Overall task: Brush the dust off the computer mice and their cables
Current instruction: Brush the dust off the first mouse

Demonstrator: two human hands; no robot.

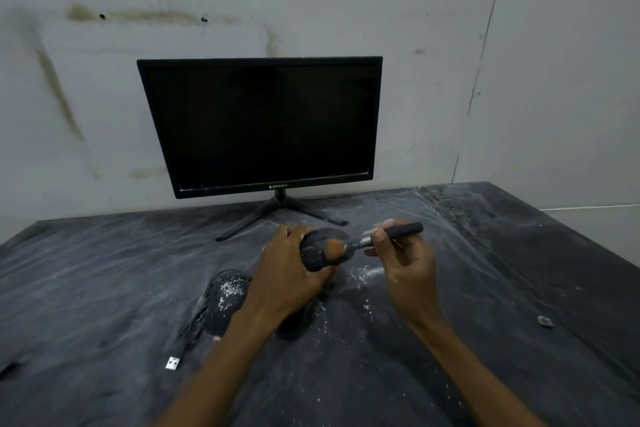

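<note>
Head view. I count two mice: one [317, 251] held up off the table [104, 288] in my left hand [291, 274], a second [225, 302] lying on the table just left of my left wrist, its top flecked with white dust. One cable [192, 329] runs from the lying mouse toward me and ends near a USB plug [172, 363]; a dark shape under my left forearm may be a third mouse, but the arm hides it. One brush [374, 239].

A dark monitor [259, 125] stands on its stand at the back against a stained wall [519, 45]. White dust [367, 272] lies scattered on the table below my hands. A small metal piece [544, 321] sits well apart to the right.

My left hand's fingers curl round the raised mouse. My right hand [405, 263] pinches the brush handle, and its bristles touch the mouse's top.
</note>
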